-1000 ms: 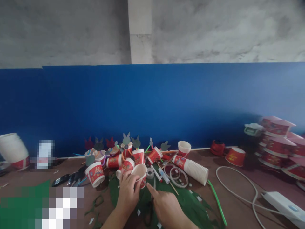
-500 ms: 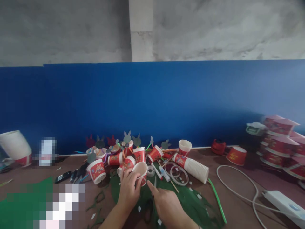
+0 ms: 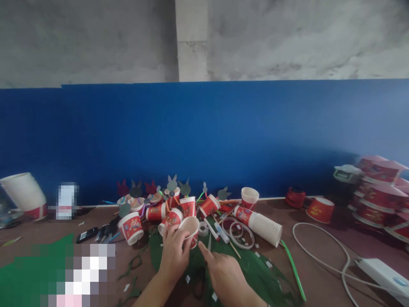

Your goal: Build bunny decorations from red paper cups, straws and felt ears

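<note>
My left hand [image 3: 175,251] is closed around a red-and-white paper cup [image 3: 191,230], its pale open mouth tilted toward me. Close to the cup's lower right side is my right hand [image 3: 223,268], index finger stretched toward it and the other fingers curled; nothing shows in it. Beside that finger a scissor blade [image 3: 209,243] points away from me, the rest partly covered. Green paper [image 3: 252,268] lies under both hands. Just beyond the held cup are a roll of tape [image 3: 203,229], a marker [image 3: 212,229] and a glue stick [image 3: 223,233].
Several red cups with paper animal heads [image 3: 172,183] crowd the back. A stack of cups [image 3: 263,228] lies to the right, beside a green balloon stick [image 3: 294,268]. Further right are a cable [image 3: 338,251], a white power strip [image 3: 380,275] and red paper lanterns [image 3: 377,196]. A phone [image 3: 87,235] lies left.
The whole view has shifted slightly, with things appearing a little further right. Both hands keep nearly the same pose at the cup.
</note>
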Action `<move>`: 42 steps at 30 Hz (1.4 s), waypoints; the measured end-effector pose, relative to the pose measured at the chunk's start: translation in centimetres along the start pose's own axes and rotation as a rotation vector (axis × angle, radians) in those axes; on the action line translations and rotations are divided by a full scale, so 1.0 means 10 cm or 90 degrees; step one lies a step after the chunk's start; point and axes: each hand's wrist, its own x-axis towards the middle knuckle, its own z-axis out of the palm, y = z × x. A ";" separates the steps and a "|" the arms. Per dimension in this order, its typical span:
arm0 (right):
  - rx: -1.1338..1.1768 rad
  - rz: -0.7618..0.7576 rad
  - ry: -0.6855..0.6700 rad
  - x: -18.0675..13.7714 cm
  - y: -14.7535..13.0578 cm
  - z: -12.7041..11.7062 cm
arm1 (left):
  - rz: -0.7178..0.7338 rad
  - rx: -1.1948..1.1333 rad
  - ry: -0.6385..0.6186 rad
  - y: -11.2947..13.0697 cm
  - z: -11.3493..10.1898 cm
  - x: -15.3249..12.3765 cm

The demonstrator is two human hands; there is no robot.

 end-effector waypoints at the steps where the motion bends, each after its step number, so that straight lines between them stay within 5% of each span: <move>1: -0.038 -0.010 0.003 -0.01 0.00 0.01 | 0.002 -0.001 -0.001 0.01 0.00 0.00; 4: 0.162 0.016 -0.004 0.01 -0.02 0.02 | 0.020 -0.004 -0.007 0.02 -0.01 -0.01; 13: 0.946 0.381 -0.181 0.13 -0.03 -0.12 | -0.017 -0.052 0.015 0.06 -0.01 -0.01; 16: 1.077 0.430 -0.212 0.11 -0.02 -0.17 | -0.028 -0.094 0.011 0.06 0.01 -0.01; 23: 1.149 0.369 -0.233 0.11 0.02 -0.25 | -0.264 -0.459 0.116 0.01 0.10 -0.03; 33: 1.104 0.258 -0.253 0.12 0.06 -0.32 | -0.629 -0.925 -0.041 0.18 0.12 0.00; 42: 0.689 0.191 -0.190 0.20 0.13 -0.40 | -0.605 -0.878 -0.051 0.23 0.02 0.04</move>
